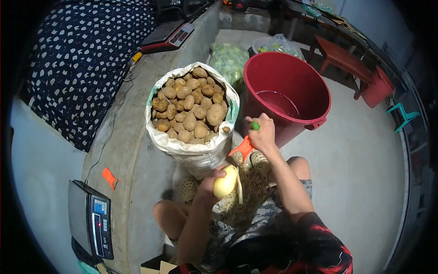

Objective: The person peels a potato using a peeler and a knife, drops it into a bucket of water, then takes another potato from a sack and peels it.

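Note:
My left hand is closed around a pale yellow, mostly peeled potato. A strip of peel hangs down along the potato's right side. In my right hand is a peeler with an orange head and a green handle end, held just above and to the right of the potato. Its head has brownish residue on it. In front of my hands stands a white woven sack, full of unpeeled brown potatoes. Peelings lie on the floor between my feet.
A large red tub stands right of the sack, with a bag of greens behind. On the concrete ledge at left are a digital scale, an orange peeler head and a red scale. A red bench stands back right.

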Demonstrator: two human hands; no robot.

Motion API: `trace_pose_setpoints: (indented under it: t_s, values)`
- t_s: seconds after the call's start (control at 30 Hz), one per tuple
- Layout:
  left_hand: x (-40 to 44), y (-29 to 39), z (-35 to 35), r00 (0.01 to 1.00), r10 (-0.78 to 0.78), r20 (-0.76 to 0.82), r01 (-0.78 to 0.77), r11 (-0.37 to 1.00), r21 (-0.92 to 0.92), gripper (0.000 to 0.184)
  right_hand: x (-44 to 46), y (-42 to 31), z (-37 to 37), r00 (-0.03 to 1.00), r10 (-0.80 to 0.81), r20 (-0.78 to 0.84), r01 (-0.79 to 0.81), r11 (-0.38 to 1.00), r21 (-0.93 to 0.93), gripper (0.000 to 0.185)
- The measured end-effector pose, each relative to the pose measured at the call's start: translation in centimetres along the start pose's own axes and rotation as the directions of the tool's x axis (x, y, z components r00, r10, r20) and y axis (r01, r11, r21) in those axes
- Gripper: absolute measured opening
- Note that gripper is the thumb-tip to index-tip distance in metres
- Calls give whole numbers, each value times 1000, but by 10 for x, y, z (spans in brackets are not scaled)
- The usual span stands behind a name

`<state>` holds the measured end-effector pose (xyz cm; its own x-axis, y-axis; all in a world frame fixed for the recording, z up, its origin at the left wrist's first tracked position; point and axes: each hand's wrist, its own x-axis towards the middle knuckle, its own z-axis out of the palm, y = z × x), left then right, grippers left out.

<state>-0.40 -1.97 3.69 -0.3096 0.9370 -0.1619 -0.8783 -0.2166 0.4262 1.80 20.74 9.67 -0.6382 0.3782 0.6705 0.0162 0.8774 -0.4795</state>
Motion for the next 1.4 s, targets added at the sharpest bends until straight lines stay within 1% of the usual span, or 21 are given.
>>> trace_pose_setpoints:
  t_s: [0.07, 0.1, 0.17, 0.3, 0.37, 0.47, 0.5, 0.57, 0.63, 0.67, 0.77, 0.83, 0.9, 0.97, 1.0, 1.03, 1.1, 1.17, 1.27, 1.3, 1.4]
  values:
    - [-4, 4, 16, 995, -69, -77, 69, 998, -4, 46, -3, 22, 4, 869, 454, 195, -485, 859, 164, 29]
    - [-2, 2, 14, 995, -75, -72, 75, 997, -6, 46, -5, 19, 3, 868, 457, 192, -487, 859, 158, 29]
    - [3, -2, 6, 970, 8, -243, -78, 957, -281, 46, -10, 9, 8, 940, 303, 155, -325, 935, 144, 33]
    - [7, 0, 15, 940, 185, -286, -273, 911, -309, 44, -13, -25, 2, 995, 72, 63, -85, 966, 244, 31]
    - [13, -3, 0, 958, 199, -209, -255, 922, -291, 41, -8, -58, -13, 985, -174, 5, 173, 981, 93, 28]
    - [14, -6, 8, 912, 251, -325, -347, 895, -279, 41, -10, -63, -16, 968, -251, 6, 251, 967, -33, 28]
    - [8, -5, 6, 957, 155, -245, -218, 942, -256, 42, -7, -60, -17, 961, -278, -6, 277, 959, -69, 27]
    - [0, -2, 2, 996, -48, -79, 34, 984, -172, 46, 5, -14, -8, 1000, -22, -2, 22, 999, -49, 11]
    - [-1, 0, 4, 998, -29, -49, 26, 997, -67, 46, 9, 15, -7, 945, 321, 61, -325, 943, 76, 13]
    - [-2, 1, 10, 994, -6, -113, -7, 994, -113, 46, 4, 17, -7, 944, 325, 62, -329, 941, 75, 13]
    - [5, -1, 20, 979, 29, -204, -97, 937, -335, 44, -6, -11, -10, 976, 188, 105, -206, 959, 195, 18]
    - [14, -6, 5, 889, 205, -410, -318, 920, -229, 43, -5, -57, -19, 987, -155, -33, 157, 987, 47, 35]
    - [15, -7, 17, 882, 208, -422, -333, 910, -248, 41, -10, -79, -20, 940, -323, -106, 327, 945, 19, 34]
    - [10, -13, 11, 939, 246, -241, -275, 957, -96, 40, -13, -66, -27, 947, -321, 23, 322, 944, -75, 23]
    - [8, -8, 10, 948, 60, -314, -107, 985, -137, 42, -8, -46, -20, 980, -197, 34, 198, 979, -38, 21]
    - [6, -4, 0, 1000, 13, 8, -11, 982, -189, 46, -2, -27, -12, 996, -73, 49, 73, 997, 2, 20]
    - [1, -2, 8, 1000, -30, -3, 30, 999, 23, 46, 5, 10, -2, 981, 191, 15, -192, 980, 44, 34]
    - [-1, -1, 15, 996, -8, -87, 2, 998, -67, 48, 2, 21, -2, 952, 295, 82, -302, 950, 84, 40]
    - [7, -6, 1, 974, 55, -218, -137, 914, -382, 50, -10, 0, 2, 987, 146, 61, -156, 961, 229, 37]
    - [9, -9, 0, 937, 103, -334, -241, 883, -402, 51, -12, -17, 2, 997, 77, 26, -80, 984, 162, 34]
    - [15, -5, 27, 897, 273, -347, -374, 888, -269, 54, -13, -68, -14, 964, -264, -1, 264, 964, 40, 28]
